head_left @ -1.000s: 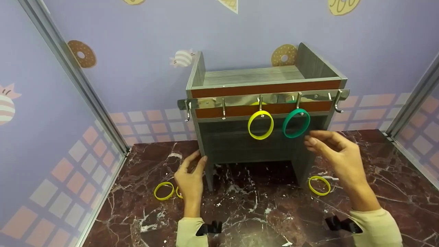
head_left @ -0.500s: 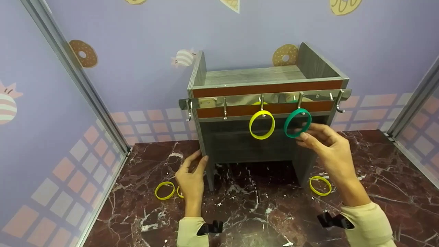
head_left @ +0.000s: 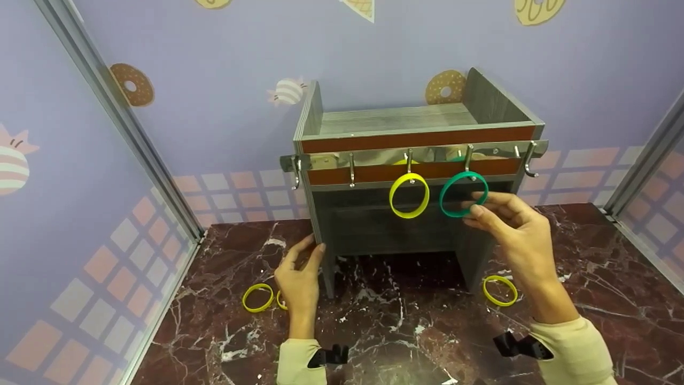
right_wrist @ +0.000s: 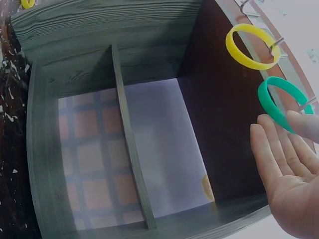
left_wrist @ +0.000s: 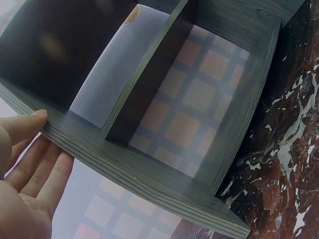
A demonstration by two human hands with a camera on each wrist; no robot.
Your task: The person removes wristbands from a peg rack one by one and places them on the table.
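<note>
A green silicone wristband hangs from a hook on the metal hook rail. My right hand pinches its lower right edge between thumb and fingers. To the left of it, a yellow wristband hangs on the neighbouring hook. The rail runs across the front of a grey wooden shelf unit. My left hand holds the unit's left side panel, thumb on the inner side and fingers round the outer edge, as the left wrist view shows.
Two yellow wristbands lie on the dark red marble tabletop by my left hand, one yellow band in full sight and the other partly behind the hand. Another yellow band lies below my right hand. Patterned walls close in the back and sides.
My right hand has moved left to the green wristband and taken hold of its lower right edge. The band has turned slightly and looks wider. My left hand stays on the panel.
</note>
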